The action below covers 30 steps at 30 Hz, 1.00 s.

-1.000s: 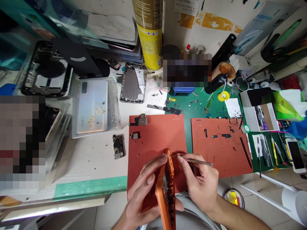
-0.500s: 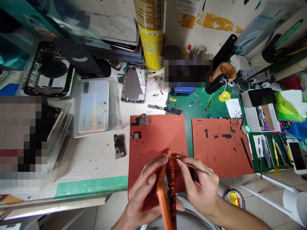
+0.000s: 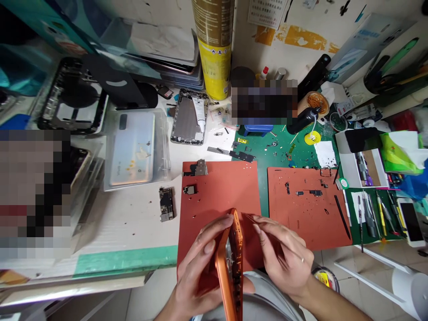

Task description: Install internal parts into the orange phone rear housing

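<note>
My left hand (image 3: 197, 272) is closed round an orange phone housing (image 3: 222, 267), fingers on its left side and thumb below. The housing stands on edge, tilted, its open inner side with small parts facing right. Just right of its upper end, my right hand (image 3: 287, 256) pinches a slim metal tool (image 3: 251, 217). The tool's tip is apart from the housing, and most of its shaft is hidden by the fingers, so I cannot make out its exact kind. Beneath both hands lies a red work mat (image 3: 220, 187).
Camera modules (image 3: 197, 168) lie on the mat's upper left, with a circuit board (image 3: 166, 204) beside it. A second red mat (image 3: 314, 227) bears small parts and a black stick. Screwdrivers (image 3: 369, 214) line the right. A yellow spray can (image 3: 216, 67) stands behind.
My right hand has moved right and slightly down, drawing the tool's tip away from the housing's edge. The housing has turned slightly in my left hand.
</note>
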Available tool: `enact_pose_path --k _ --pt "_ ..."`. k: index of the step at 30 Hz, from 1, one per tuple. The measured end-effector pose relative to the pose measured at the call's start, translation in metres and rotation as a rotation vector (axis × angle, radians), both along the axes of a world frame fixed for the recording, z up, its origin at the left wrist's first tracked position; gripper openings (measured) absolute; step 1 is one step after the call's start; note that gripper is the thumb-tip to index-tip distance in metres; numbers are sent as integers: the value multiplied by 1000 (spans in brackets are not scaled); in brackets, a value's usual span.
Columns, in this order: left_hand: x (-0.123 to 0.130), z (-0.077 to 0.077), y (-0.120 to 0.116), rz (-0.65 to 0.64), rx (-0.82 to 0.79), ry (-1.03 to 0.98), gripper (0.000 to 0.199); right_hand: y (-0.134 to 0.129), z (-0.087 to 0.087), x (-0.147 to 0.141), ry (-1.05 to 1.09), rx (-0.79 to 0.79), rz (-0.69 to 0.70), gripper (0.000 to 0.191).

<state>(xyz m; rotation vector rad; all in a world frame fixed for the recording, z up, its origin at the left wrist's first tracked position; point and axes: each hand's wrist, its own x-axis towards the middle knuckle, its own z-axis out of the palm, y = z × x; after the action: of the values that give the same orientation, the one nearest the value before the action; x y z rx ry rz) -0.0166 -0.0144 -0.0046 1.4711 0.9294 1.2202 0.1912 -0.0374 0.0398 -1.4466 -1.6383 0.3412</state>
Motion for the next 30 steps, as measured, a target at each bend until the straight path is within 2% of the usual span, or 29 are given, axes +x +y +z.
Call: enact_pose_path --k 2,4,7,9,12,15,18,20,24,30 --pt "-1 3 0 -64 72 24 76 -1 -7 10 -112 104 122 42" --pt "-2 4 0 -93 119 35 85 -3 -13 17 -226 169 206 46" --pt "-1 3 0 -89 148 21 87 -8 -16 21 -301 180 270 43" --pt "1 2 0 -82 175 12 98 -11 -13 20 -283 165 281 40" --pt "4 1 2 -82 226 6 111 -13 -5 19 -173 99 201 41" --pt "4 0 4 -84 289 -5 115 -12 0 17 20 -23 22 43" --pt "3 0 4 -80 259 -13 112 -8 -1 16 219 -152 -162 28" --pt "3 1 4 -70 214 -16 107 -5 -5 15 381 -235 -234 16" --pt "3 1 4 -64 248 -13 111 -1 -11 14 625 -345 -292 4" --pt "4 0 4 -81 251 -3 108 -1 -14 12 593 -328 -305 1"
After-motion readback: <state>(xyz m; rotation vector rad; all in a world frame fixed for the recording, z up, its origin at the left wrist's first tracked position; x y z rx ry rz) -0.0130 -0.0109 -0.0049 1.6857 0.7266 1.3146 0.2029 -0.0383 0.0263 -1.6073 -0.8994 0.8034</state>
